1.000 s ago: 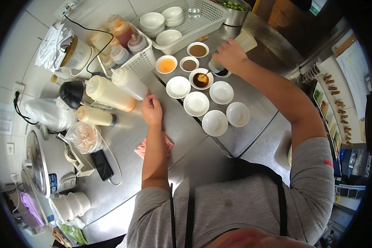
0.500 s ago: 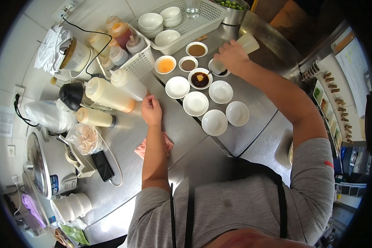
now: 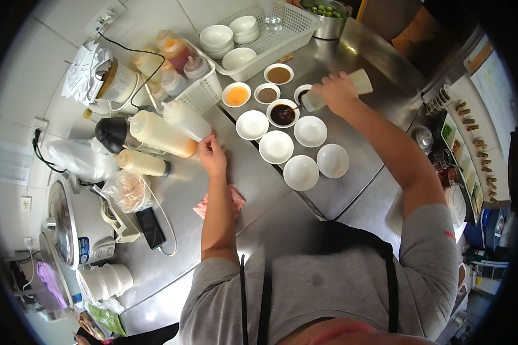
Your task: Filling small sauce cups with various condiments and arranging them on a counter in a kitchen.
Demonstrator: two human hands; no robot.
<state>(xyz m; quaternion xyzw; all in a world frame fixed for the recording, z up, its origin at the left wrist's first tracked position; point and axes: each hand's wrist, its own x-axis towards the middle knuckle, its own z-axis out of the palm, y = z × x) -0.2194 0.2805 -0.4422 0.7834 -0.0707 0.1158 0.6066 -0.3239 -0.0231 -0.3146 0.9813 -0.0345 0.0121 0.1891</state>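
Note:
My right hand [image 3: 335, 92] is wrapped round a pale squeeze bottle [image 3: 361, 81], tilted with its nozzle down to the left. The tip meets the rim of a white bowl of dark sauce [image 3: 282, 115], and a thin dark streak runs from it into the bowl. Behind the bottle, another bowl with dark contents [image 3: 303, 92] is partly hidden. My left hand [image 3: 212, 154] rests on the steel counter with fingers curled closed, by the base of a translucent squeeze bottle [image 3: 187, 119]; what it holds, if anything, is hidden. Empty white bowls [image 3: 276, 147] stand nearer me.
Bowls of orange sauce [image 3: 236, 95] and brown sauce [image 3: 279, 73] stand behind. Baskets of bottles [image 3: 204, 89] and of stacked bowls [image 3: 293, 43] line the back. A pink cloth [image 3: 236, 198], a phone [image 3: 150, 229] and its cable lie left. A steel pot [image 3: 330, 26] stands far back.
The squeeze bottle in my right hand lies more level. An amber patch on the dark sauce is gone. The whole view has shifted slightly; my left hand stays by the bottles.

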